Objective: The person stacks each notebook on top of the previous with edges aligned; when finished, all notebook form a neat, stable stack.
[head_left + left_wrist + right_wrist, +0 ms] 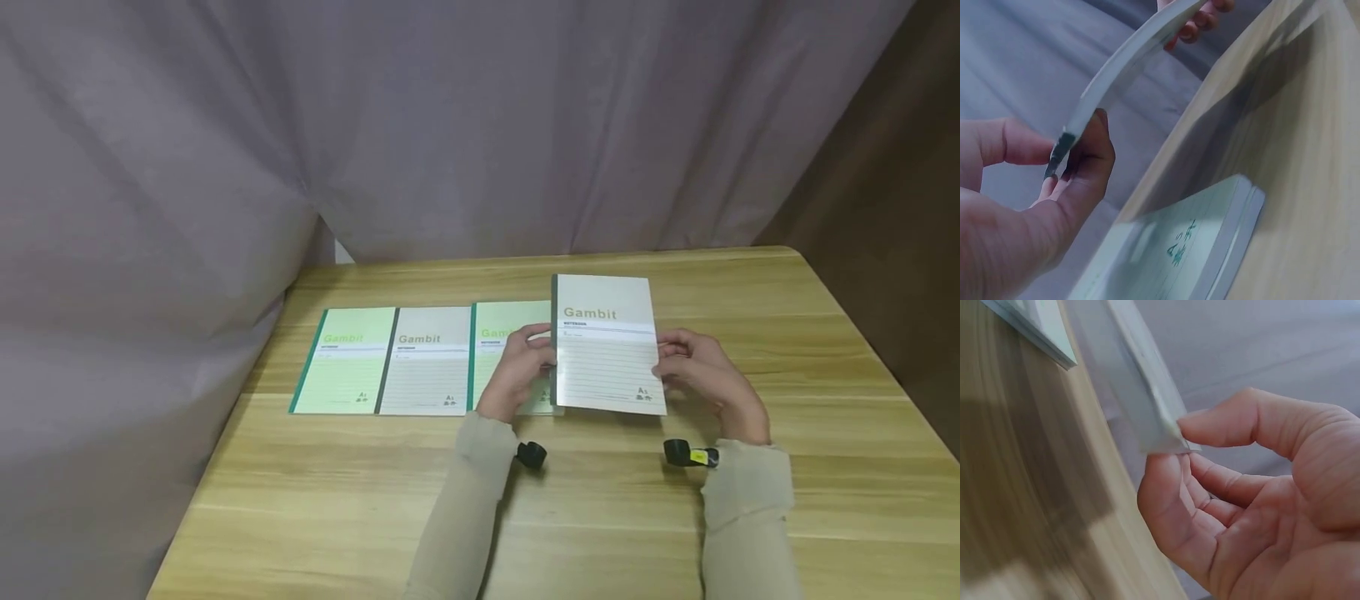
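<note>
A grey "Gambit" notebook [607,343] is held above the wooden table [570,500], its cover facing me. My left hand [521,367] pinches its left edge between thumb and fingers; in the left wrist view the notebook's edge [1124,61] runs up from my left hand's fingers [1079,164]. My right hand [701,371] pinches the right edge, and the right wrist view shows the notebook's corner [1159,420] between thumb and fingers [1210,432]. Below the left hand lies a green notebook [504,342], partly covered.
A row of notebooks lies flat on the table: a green one [343,360] at the left, a grey one [424,360] beside it. A grey curtain [375,125] hangs behind and to the left. A brown wall [892,208] stands at the right.
</note>
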Tool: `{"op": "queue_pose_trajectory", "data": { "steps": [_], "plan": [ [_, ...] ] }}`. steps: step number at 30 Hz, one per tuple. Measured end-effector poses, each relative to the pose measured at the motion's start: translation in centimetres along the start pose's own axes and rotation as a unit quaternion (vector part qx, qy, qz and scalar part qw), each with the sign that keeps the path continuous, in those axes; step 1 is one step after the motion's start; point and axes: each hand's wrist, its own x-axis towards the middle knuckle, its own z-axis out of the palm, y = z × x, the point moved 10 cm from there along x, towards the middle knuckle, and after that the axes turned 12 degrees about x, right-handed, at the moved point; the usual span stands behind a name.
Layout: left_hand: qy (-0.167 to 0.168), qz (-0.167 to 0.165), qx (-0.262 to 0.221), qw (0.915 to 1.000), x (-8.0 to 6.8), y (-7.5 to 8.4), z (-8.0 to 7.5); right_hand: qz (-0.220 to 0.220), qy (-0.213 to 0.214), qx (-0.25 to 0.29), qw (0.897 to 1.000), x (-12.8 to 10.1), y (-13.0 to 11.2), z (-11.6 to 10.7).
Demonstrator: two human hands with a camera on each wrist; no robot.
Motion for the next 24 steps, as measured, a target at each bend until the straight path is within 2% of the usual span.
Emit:
{"op": "queue_pose_trajectory", "data": {
  "steps": [9,17,24],
  "plan": [
    [-0.026,0.002,-0.011,0.9996,-0.1,0.2,-0.9,0.005,-0.008,-0.002,1.000,0.0,-0.2,0.9],
    [-0.054,-0.007,-0.005,0.9985,-0.5,0.0,-0.8,-0.012,-0.023,0.014,1.000,-1.0,-0.7,1.2],
    [-0.039,-0.008,-0.003,0.9992,-0.3,0.1,-1.6,-0.018,-0.019,0.002,1.000,-0.7,-1.4,1.9]
  ]
}}
